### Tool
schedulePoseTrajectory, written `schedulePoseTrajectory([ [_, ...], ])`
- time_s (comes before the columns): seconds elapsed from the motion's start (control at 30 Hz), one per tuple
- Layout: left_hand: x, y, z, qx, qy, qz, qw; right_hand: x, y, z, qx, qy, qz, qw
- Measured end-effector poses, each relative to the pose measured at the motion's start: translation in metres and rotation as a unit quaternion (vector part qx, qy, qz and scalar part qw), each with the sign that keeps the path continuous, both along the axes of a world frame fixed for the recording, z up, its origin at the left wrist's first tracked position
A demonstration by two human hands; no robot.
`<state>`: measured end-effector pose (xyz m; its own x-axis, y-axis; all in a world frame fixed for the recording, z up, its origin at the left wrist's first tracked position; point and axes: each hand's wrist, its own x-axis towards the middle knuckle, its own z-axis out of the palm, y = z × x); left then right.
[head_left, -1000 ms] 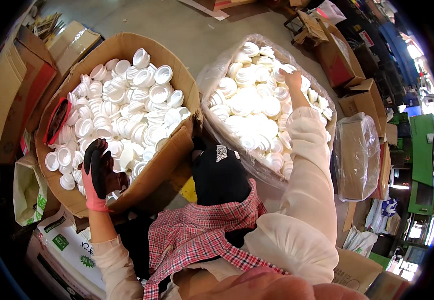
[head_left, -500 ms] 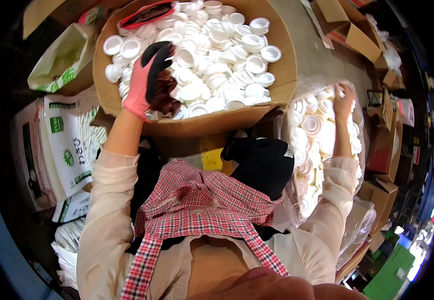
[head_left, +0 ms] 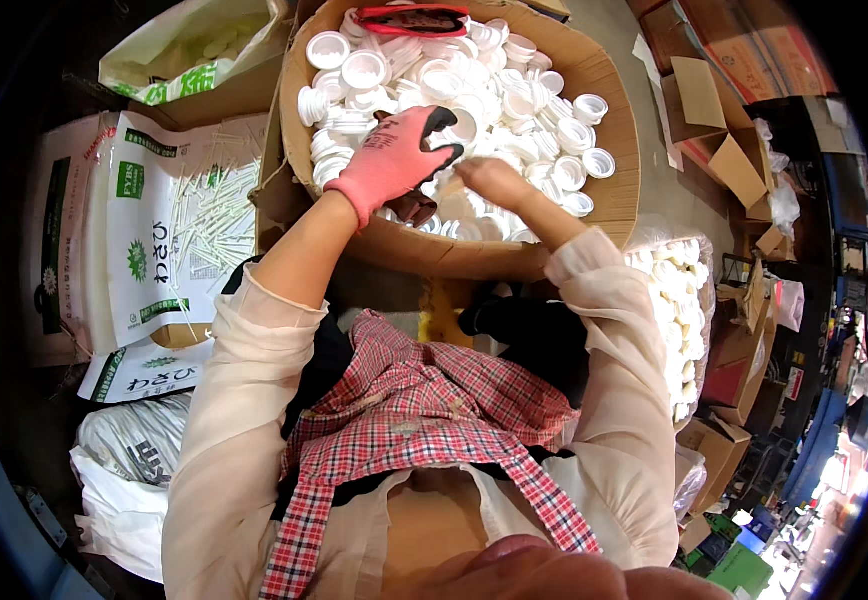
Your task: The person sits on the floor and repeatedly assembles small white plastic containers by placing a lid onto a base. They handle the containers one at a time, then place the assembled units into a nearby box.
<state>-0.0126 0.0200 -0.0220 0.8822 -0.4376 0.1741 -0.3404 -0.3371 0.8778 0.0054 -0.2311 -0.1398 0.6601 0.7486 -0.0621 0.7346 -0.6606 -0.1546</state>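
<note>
My left hand (head_left: 394,160), in a pink glove with black fingers and palm, is over a large cardboard box (head_left: 609,110) heaped with round white plastic lids (head_left: 439,78). Its thumb and forefinger are spread apart, facing right, with nothing visible between them. A dark brown, shiny thing (head_left: 414,208) shows beneath the glove; its kind is unclear. Just right of the glove, my bare right hand (head_left: 494,183) hangs low over the lids in the near part of the box. Its fingertips are blurred, and whether they hold a lid cannot be made out.
A clear plastic bag of cream-white lids (head_left: 682,330) stands right of my knee. A red-rimmed pouch (head_left: 414,18) lies at the box's far edge. On the left are a printed sheet (head_left: 144,290) with thin white sticks (head_left: 219,205) and a white-green bag (head_left: 169,75). Cardboard boxes (head_left: 704,110) stand right.
My right hand has left the bag of lids and come across into the big box, beside the glove. The left hand has turned, its thumb now toward the right. The whole view has shifted.
</note>
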Motion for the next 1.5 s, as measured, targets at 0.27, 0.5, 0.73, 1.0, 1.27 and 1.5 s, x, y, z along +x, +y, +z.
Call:
schedulePoseTrajectory([
  [0.27,0.01,0.021,0.002,-0.125,0.114,0.081,0.982,-0.009,0.012,0.076,0.254,0.265,-0.25,0.896],
  [0.5,0.003,0.031,0.024,-0.486,0.386,-0.126,0.774,-0.036,0.012,0.019,-0.047,0.199,-0.182,0.962],
  [0.73,-0.012,0.024,0.045,-0.185,-0.083,-0.021,0.979,-0.05,0.025,0.136,0.607,0.321,-0.293,0.665],
  [1.0,-0.001,0.021,0.047,-0.043,-0.162,-0.071,0.983,-0.063,0.024,0.156,0.756,0.381,-0.146,0.511],
  [1.27,-0.011,0.011,0.058,-0.254,-0.003,-0.071,0.965,-0.075,0.014,0.174,0.785,0.372,-0.113,0.483],
  [1.5,-0.023,-0.018,0.047,-0.129,-0.262,0.005,0.957,-0.104,0.06,0.204,0.468,-0.118,-0.174,0.858],
])
